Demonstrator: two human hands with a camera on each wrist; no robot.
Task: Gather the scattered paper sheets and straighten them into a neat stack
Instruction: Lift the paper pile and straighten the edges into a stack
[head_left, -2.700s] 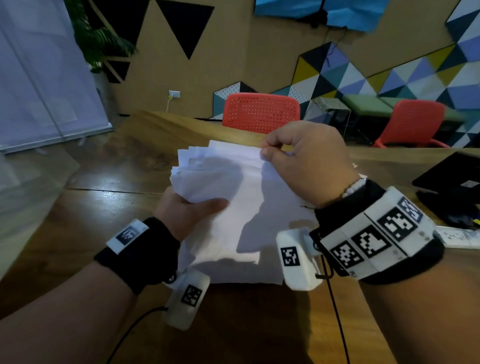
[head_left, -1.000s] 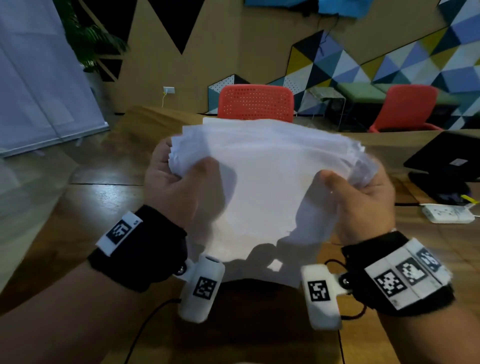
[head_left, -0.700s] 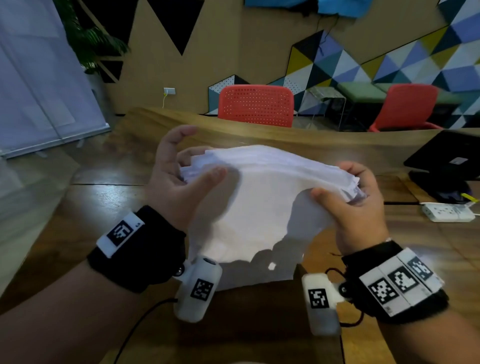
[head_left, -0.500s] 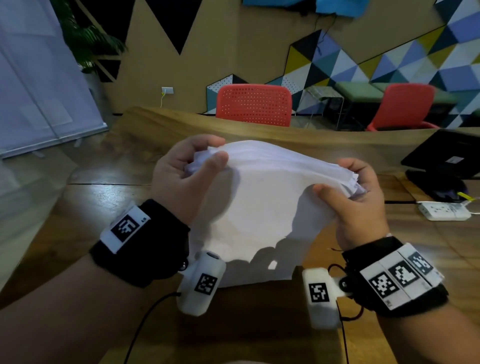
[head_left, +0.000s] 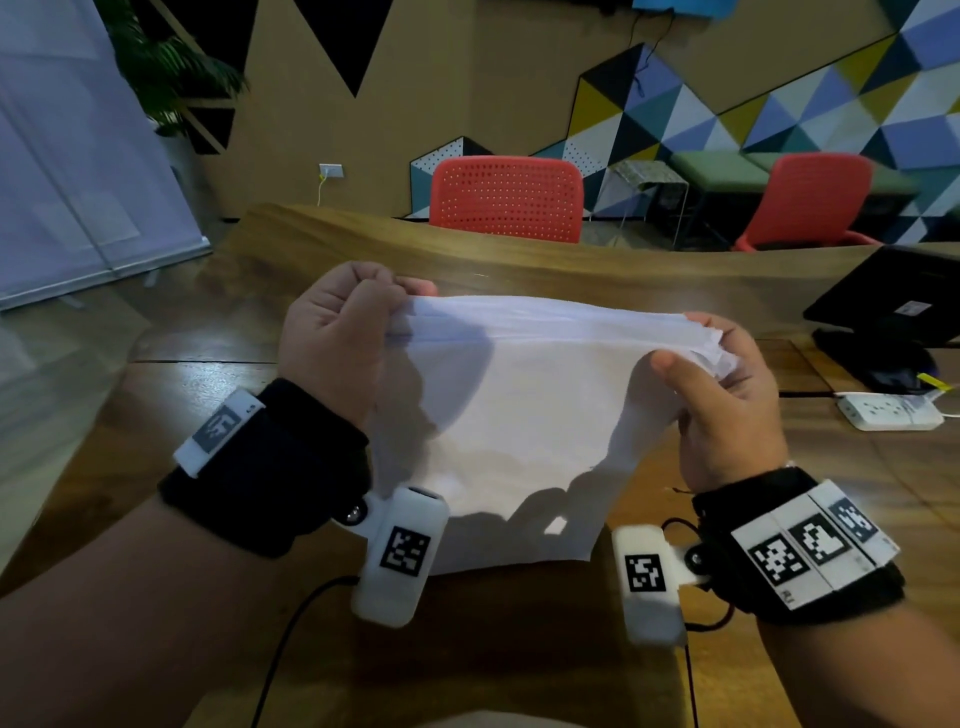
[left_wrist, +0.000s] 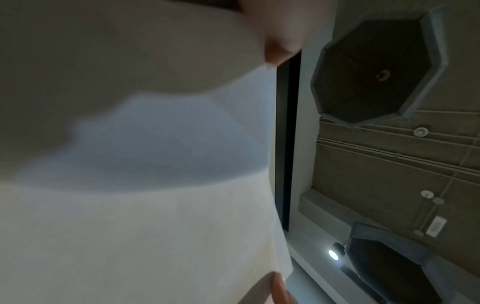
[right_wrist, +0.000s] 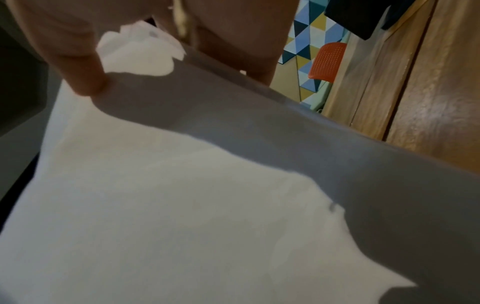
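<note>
A bundle of white paper sheets (head_left: 519, 415) stands upright on its lower edge on the wooden table (head_left: 130, 426), in front of me. My left hand (head_left: 358, 322) grips the bundle's upper left corner with curled fingers. My right hand (head_left: 722, 384) grips the upper right corner, thumb on the near face. The sheet edges at the right corner look uneven. The paper (left_wrist: 155, 226) fills the left wrist view. In the right wrist view my thumb (right_wrist: 85, 78) presses on the paper (right_wrist: 182, 205).
A black laptop (head_left: 893, 306) and a white power strip (head_left: 888, 410) lie on the table at the right. Two red chairs (head_left: 506, 197) stand behind the far table edge. Cables run from the wrist cameras toward me.
The bundle has come down from a raised, spread position and stands lower on the table. Both hands have slid to its top corners and closed there, and the top edges look tighter.
</note>
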